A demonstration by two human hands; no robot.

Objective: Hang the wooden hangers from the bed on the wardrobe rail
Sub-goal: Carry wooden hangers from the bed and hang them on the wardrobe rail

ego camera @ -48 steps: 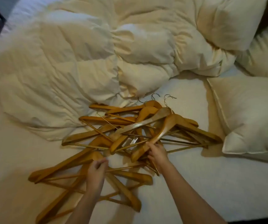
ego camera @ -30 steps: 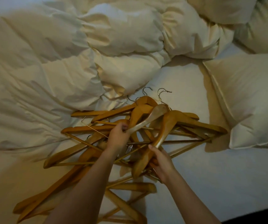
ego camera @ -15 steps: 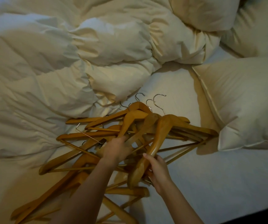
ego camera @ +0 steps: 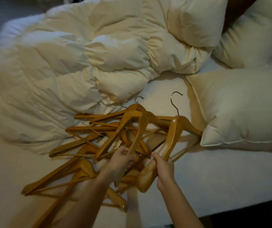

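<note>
**Two hands work at a tangle of wooden hangers on an unmade bed**

The right grip (ego camera: 164, 171) is curled round the lower arm of an amber wooden hanger with a steel hook (ego camera: 173, 129). The hook points toward the far side of the bed, and the hanger's other arm ends just beside a plump white pillow (ego camera: 247, 104) at the right edge. Close beside it, the left grip (ego camera: 122, 159) pinches the slim end of a paler wooden hanger (ego camera: 140, 129). The rest of the heap of honey-brown wooden hangers (ego camera: 86, 129) lies criss-crossed on the white bed sheet (ego camera: 214, 178) near the bed's near edge. A crumpled cream duvet (ego camera: 66, 63) lies on the far side of it, and a second white pillow (ego camera: 255, 38) sits in the far right corner.
</note>
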